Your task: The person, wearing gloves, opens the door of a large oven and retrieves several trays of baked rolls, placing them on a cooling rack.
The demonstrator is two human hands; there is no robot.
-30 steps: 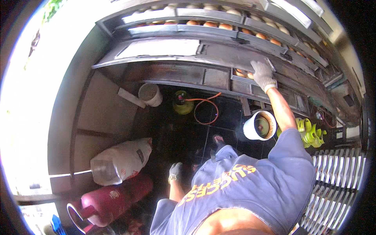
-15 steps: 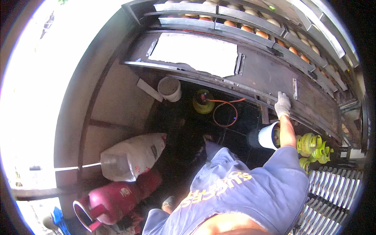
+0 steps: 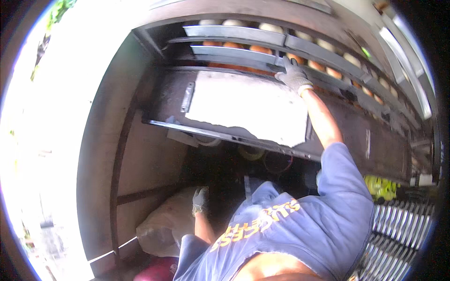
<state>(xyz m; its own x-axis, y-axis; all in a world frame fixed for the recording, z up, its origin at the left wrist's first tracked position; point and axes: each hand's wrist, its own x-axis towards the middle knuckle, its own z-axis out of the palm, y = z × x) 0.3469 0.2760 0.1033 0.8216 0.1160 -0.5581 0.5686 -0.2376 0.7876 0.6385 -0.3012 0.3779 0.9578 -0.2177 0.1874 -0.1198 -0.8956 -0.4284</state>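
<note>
My right hand (image 3: 294, 77), in a pale knitted glove, reaches up to the front of the lower metal tray (image 3: 234, 53), where that tray meets its neighbour. Its fingers look spread against the edge. Browned round buns (image 3: 260, 49) sit in the lower trays; paler buns (image 3: 271, 28) fill the upper tray (image 3: 234, 33). Below my right forearm lies a dark metal door panel (image 3: 340, 117), folded down, with a bright white pane (image 3: 248, 107). My left hand (image 3: 200, 199), also gloved, hangs beside a pale sack (image 3: 164, 229), fingers loosely extended, with nothing visible in it.
A dark red gas cylinder (image 3: 157, 270) lies at the lower left. Yellow-green gas cylinders (image 3: 382, 187) stand at the right, above a stack of ridged metal racks (image 3: 398, 225). An orange hose (image 3: 279, 164) and a white bucket (image 3: 207, 140) show partly beneath the door panel.
My right hand has left the door panel's near edge and moved up and left to the lower trays. My left hand has come up beside the sack. The view has shifted.
</note>
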